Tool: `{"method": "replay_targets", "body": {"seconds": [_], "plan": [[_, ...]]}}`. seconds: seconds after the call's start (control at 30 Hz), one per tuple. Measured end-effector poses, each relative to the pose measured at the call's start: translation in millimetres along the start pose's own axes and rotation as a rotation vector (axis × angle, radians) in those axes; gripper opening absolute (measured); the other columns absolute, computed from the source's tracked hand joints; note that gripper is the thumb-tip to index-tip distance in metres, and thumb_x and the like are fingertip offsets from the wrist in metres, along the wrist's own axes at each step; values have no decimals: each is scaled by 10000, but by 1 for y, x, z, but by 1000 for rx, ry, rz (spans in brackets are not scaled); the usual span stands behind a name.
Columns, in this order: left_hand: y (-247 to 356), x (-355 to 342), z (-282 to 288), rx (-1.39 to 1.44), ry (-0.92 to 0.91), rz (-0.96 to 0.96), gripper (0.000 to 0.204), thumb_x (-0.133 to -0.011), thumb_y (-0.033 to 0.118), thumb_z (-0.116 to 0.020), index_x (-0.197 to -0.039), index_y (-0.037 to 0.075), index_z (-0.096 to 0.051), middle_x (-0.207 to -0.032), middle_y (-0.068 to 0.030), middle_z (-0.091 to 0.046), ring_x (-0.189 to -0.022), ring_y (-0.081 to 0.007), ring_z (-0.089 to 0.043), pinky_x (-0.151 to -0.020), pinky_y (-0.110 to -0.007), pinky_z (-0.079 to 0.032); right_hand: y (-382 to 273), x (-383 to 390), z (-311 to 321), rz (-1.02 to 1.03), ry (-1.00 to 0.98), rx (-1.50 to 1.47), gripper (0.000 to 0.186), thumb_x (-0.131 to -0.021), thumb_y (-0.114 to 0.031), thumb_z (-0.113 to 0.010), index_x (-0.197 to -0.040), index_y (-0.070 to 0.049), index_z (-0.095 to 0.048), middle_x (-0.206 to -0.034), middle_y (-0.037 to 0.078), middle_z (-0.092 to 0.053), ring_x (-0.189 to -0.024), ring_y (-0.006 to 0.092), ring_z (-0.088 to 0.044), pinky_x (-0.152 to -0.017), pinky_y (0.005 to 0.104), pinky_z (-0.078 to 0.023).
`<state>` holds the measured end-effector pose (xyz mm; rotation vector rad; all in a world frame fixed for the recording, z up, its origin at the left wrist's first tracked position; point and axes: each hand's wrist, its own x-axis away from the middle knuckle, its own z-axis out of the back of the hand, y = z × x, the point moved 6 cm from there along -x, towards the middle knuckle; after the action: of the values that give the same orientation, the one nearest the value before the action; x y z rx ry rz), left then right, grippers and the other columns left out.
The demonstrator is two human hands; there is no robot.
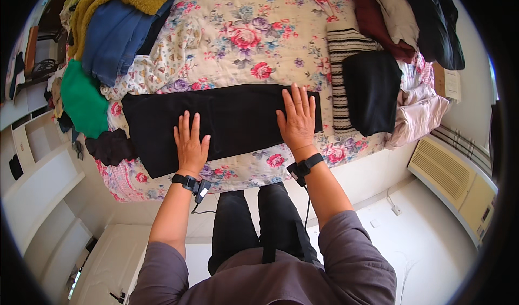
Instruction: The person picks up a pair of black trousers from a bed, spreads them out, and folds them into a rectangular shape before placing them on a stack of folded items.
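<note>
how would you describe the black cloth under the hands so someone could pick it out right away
Start at the floral bedsheet that covers the bed. Near its front edge lies a long black cloth, folded into a flat strip that runs left to right, with the left hand and right hand pressed flat on it. The other black piece, at right, is smaller and sits on a striped garment.

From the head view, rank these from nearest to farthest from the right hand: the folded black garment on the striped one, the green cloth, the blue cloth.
Measured from the right hand:
1. Folded black garment, just to its right on the striped piece.
2. Blue cloth, far left, up the bed.
3. Green cloth, at the bed's left edge.
</note>
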<state>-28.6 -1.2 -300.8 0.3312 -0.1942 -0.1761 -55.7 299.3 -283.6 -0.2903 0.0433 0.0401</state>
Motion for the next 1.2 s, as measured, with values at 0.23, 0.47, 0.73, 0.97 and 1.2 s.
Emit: {"method": "replay_targets", "body": {"seconds": [0.23, 0.47, 0.73, 0.97, 1.2], "plan": [[7, -5, -13, -109, -88, 53, 668, -983, 268, -553, -1570, 126, -268, -1616, -176, -246, -1489, -387, -229, -1203, -561, -167, 57, 54, -35, -121, -191, -48, 729, -918, -371, -643, -1557, -209, -333, -1645, 150, -208, -1499, 372, -221, -1188, 580, -194], [69, -1, 13, -101, 77, -75, 664, -904, 195, -645, -1497, 49, -384, -1568, -192, -321, -1462, -392, -281, -1188, -552, -218, 79, 60, 2, -291, 74, -455, 655, -918, -206, -674, -1496, -82, -392, -1567, 227, -324, -1422, 424, -332, -1176, 466, -284], [220, -29, -58, 360, -82, -371, 506, -825, 38, -691, -1315, 65, -567, -1357, -114, -539, -1225, -321, -541, -1055, -424, -424, 132, 76, -40, -760, -67, -863, 490, -915, -256, -735, -1263, 47, -569, -1166, 199, -639, -1031, 296, -656, -890, 369, -528], [242, -52, -78, 357, -121, -301, 410, -754, 113, -783, -1125, 95, -610, -1061, -86, -556, -1015, -288, -580, -886, -416, -478, 135, 40, -36, -605, 81, -788, 509, -853, -260, -786, -1226, 29, -597, -1006, 158, -673, -889, 256, -662, -798, 357, -535], [252, -41, -106, 273, -144, -333, 232, -805, 100, -710, -997, 116, -582, -941, -83, -557, -913, -289, -587, -790, -417, -447, 153, 29, -72, -674, -160, -838, 379, -840, -342, -772, -1059, -45, -686, -783, 78, -685, -721, 235, -662, -686, 366, -526]]}}
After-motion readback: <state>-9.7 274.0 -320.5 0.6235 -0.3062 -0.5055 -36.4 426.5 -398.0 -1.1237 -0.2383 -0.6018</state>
